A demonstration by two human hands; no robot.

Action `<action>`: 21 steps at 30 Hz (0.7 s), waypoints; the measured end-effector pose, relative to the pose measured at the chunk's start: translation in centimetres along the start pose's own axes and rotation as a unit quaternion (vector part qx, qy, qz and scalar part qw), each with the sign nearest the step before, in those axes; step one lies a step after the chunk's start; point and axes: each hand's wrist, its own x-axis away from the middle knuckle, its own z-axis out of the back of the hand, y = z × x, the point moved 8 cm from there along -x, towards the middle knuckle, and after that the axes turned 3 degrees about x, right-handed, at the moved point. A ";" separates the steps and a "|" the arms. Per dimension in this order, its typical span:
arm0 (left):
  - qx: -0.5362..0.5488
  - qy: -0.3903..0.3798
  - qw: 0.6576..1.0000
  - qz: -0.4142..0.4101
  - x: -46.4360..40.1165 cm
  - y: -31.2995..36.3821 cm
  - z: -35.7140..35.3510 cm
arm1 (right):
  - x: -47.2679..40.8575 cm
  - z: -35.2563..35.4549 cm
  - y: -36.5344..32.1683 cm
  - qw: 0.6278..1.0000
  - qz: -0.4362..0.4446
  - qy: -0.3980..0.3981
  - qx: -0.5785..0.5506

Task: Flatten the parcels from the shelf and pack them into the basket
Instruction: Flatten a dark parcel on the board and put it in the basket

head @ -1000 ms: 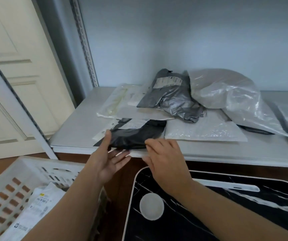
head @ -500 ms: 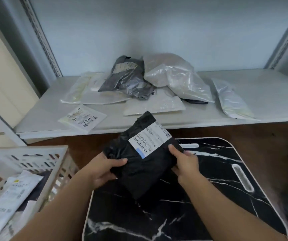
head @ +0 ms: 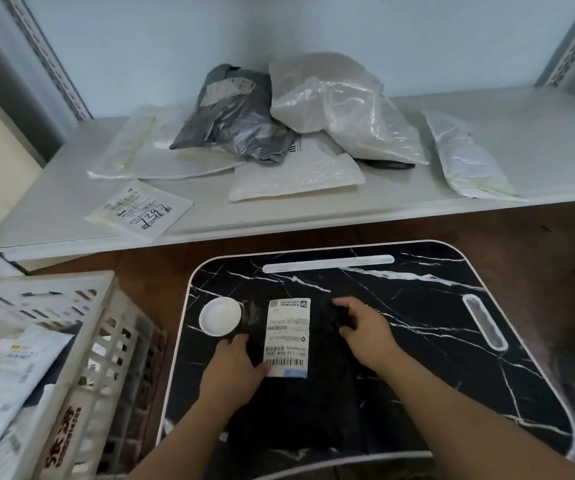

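A black parcel [head: 317, 400] with a white shipping label lies on the black marble-patterned table [head: 424, 306]. My left hand [head: 234, 370] rests on the parcel's left side, its thumb touching the label's lower edge. My right hand [head: 365, 329] holds the parcel's upper right part between bent fingers and thumb. The white slatted basket [head: 106, 289] stands at the lower left with several white parcels inside. On the white shelf [head: 54, 206] behind the table lie more parcels: a grey one [head: 234, 123], a bulky clear one [head: 334, 109], and a flat white one [head: 296, 174].
A small labelled white packet [head: 140, 209] lies near the shelf's front left edge, and a clear bag [head: 463, 157] at its right. A round white recess [head: 220, 316] sits in the table beside the parcel. Metal shelf uprights rise at both sides.
I pulled the black parcel off the shelf, carried it in both hands and laid it label-up on the marble table. My view has tilted down toward the table.
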 end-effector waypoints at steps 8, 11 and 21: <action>-0.090 0.250 0.953 -0.144 0.2 2.9 0.1 | 1.0 -4.6 -3.7 0.925 0.199 0.123 0.298; -0.113 0.209 0.952 -0.194 -0.6 3.1 -2.8 | 1.2 -6.7 -1.8 0.918 0.192 0.097 0.335; -0.099 0.197 0.954 -0.202 -1.7 2.8 -5.2 | 0.5 -7.7 -1.2 0.908 0.194 0.062 0.366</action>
